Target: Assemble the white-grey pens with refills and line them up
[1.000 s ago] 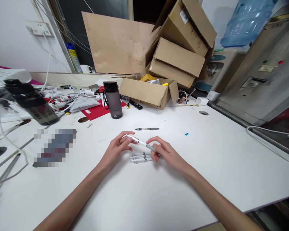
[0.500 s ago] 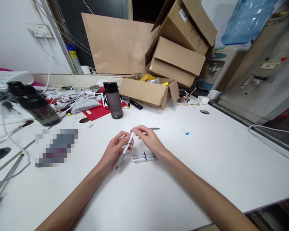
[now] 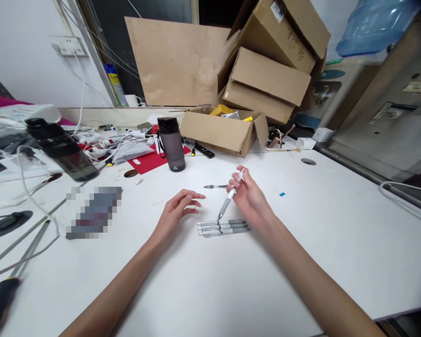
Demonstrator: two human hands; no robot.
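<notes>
My right hand (image 3: 249,194) is closed around a white pen with a grey grip (image 3: 226,205), its tip pointing down and to the left. Below that tip, several white-and-grey pens (image 3: 221,228) lie side by side on the white table (image 3: 203,285). My left hand (image 3: 178,208) holds nothing; its fingers are apart and reach toward the right, just left of the row. Behind the row lies a dark pen (image 3: 214,186), partly covered by my right hand.
A grey bottle (image 3: 171,145) stands behind my left hand, and a second bottle (image 3: 63,150) leans at the left. Further back is an open cardboard box (image 3: 214,133). A blurred dark flat object (image 3: 98,213) and a screwdriver (image 3: 7,295) lie at left. A blue scrap (image 3: 282,194) lies at right.
The pen was between both hands; my left hand has let go of it. My right hand has moved right with the pen. The camera view has shifted a little.
</notes>
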